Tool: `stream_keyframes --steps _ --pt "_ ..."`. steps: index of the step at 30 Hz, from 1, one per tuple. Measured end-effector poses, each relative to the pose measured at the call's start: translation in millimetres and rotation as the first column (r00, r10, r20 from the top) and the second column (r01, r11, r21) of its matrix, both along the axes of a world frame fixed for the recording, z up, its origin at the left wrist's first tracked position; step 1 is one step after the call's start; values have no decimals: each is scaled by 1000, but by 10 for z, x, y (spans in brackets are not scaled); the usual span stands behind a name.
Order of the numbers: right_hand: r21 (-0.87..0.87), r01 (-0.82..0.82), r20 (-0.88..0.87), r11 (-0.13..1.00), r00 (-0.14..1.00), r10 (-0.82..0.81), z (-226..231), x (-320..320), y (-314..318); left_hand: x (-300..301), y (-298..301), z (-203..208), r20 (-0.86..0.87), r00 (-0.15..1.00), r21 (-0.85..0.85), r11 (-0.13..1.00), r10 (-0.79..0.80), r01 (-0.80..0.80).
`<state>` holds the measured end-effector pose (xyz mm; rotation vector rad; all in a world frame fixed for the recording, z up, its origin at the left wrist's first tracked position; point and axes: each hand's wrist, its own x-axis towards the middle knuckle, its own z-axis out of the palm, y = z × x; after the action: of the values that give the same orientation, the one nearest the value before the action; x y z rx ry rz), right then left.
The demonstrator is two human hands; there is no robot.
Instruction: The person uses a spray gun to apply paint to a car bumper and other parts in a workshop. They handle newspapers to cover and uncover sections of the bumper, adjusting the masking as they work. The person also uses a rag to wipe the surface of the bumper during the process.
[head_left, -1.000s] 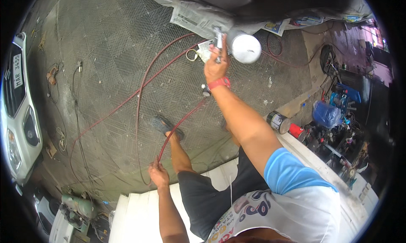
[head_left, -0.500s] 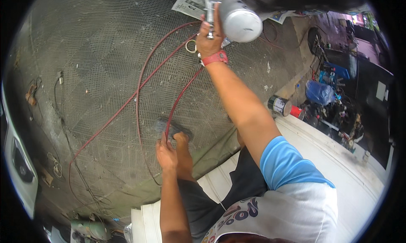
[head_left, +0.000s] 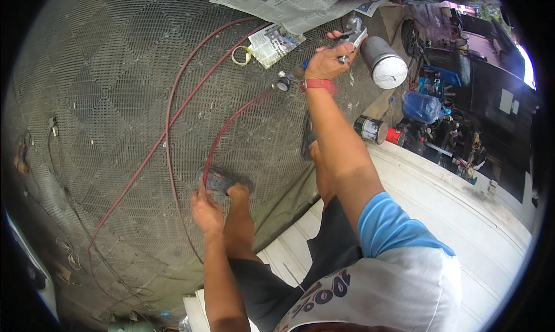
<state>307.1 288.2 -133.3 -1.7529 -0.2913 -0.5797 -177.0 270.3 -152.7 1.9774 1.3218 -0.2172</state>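
Head view. Writing first: newspaper point(head_left: 289, 5) at the upper edge bore fine dark type; a smaller newspaper scrap point(head_left: 267, 53) had type and a picture, with a tape ring point(head_left: 241, 55) beside it. Shirt point(head_left: 381, 280) carried bold dark characters; paint can point(head_left: 370, 129) had a black-and-white label.

Spray gun point(head_left: 354, 36): silvery metal, tilted, at upper right above the ribbed floor point(head_left: 115, 130). Its cup point(head_left: 381, 61) was grey with a white lid, small dark mark on it. Right hand point(head_left: 329, 62): grip clenched around the gun. Left hand point(head_left: 207, 212): grip closed on a red hose point(head_left: 222, 127), which ran up to a round gauge point(head_left: 281, 83) near the right wrist.
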Motion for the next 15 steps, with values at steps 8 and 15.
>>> stream_keyframes --steps 8,15 --pt "-119 -346 120 931 925 360 -141 -458 731 216 30 -93 22 1000 48 999 -11 10" --pt "-176 -529 212 830 803 557 -382 -435 1388 369 -63 -429 26 1000 34 999 8 -9"
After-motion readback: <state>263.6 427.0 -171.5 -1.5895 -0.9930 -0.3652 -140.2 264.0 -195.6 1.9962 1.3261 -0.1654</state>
